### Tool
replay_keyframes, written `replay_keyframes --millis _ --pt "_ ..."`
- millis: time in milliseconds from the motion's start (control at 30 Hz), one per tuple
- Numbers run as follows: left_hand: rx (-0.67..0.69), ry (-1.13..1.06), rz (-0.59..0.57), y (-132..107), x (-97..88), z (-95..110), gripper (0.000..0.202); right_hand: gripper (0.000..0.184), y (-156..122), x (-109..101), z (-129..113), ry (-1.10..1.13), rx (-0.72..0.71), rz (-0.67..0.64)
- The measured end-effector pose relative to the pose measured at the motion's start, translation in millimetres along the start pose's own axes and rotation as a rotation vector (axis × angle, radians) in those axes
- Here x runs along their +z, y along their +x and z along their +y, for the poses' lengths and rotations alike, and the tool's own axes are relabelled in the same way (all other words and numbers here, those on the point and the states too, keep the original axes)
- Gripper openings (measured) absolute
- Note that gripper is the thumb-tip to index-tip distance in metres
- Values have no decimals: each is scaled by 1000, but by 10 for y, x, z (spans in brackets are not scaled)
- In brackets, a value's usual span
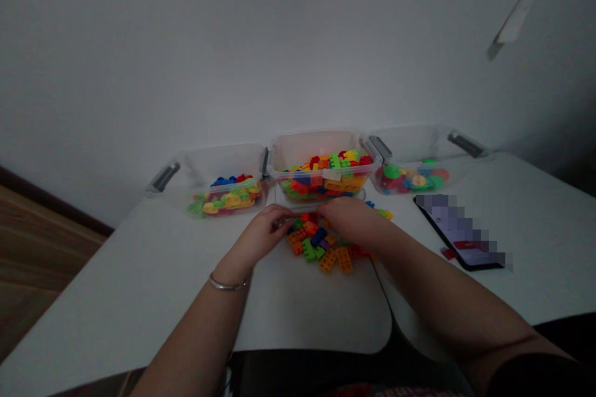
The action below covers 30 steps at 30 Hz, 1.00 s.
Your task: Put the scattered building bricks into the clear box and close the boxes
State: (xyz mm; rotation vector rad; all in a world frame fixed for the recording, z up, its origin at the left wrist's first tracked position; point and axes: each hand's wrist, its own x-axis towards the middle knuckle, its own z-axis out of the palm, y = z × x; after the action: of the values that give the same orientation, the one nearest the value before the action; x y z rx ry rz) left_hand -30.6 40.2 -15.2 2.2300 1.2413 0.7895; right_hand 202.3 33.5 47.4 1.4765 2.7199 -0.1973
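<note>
At the far side of a loose pile of toy building blocks [319, 236] are both of my hands. My left hand [267, 229] wears a bangle [227, 286] at the wrist, and its fingers are curled inward at the pile's left rear edge. What they hold, if anything, is hidden. My right hand [347, 214] reaches over the pile's right rear side, its back towards me and its fingers mostly out of sight. Orange blocks [344, 259], a green block [308, 250] and a blue block [319, 236] lie in front of the hands.
Against the wall stand a left clear bin [223, 158] of mixed pieces, a middle clear bin [298, 144] heaped with blocks, and a right clear bin [410, 142] of round pieces. To the right, a phone [459, 232] lies on the white table [535, 217].
</note>
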Motion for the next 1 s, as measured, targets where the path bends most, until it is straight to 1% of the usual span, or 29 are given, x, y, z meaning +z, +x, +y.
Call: replay_keyframes --millis 67,167,200,233,300,367,433,500,567,633,700,767,900,1000 --pt "8 24 10 -3 -3 -13 23 24 -44 -78 33 22 -19 45" --pt "19 62 -1 -11 -15 -29 24 22 -145 -252 127 93 -85 156" --pt "23 71 -8 -14 -19 -33 25 22 -175 -308 177 110 -90 219" --pt "28 78 -11 -16 -23 -36 25 23 -199 -355 238 116 -95 308" --pt "37 87 -9 -20 -25 -42 24 24 -218 -407 387 120 -80 526" --pt "43 88 -2 -21 -22 -51 22 26 -195 -398 552 144 -12 731" --pt "46 75 5 -20 -14 -59 21 30 -144 -342 701 230 78 891" --pt "50 59 12 -19 -9 -61 20 31 -84 -272 806 321 146 992" --pt "52 52 13 -18 -9 -55 20 26 -34 -213 861 361 196 1051" --pt "50 56 10 -18 -12 -43 21 20 4 -174 879 330 225 1081" --pt "45 66 2 -16 -17 -31 22 18 31 -153 883 267 227 1065" --pt "37 76 -7 -13 -18 -24 22 19 50 -145 886 223 228 1001" --pt "42 84 -4 -8 -14 -18 21 27 58 -166 874 157 254 834" --pt "49 88 2 -8 -13 -6 21 36 44 -210 810 98 209 697"
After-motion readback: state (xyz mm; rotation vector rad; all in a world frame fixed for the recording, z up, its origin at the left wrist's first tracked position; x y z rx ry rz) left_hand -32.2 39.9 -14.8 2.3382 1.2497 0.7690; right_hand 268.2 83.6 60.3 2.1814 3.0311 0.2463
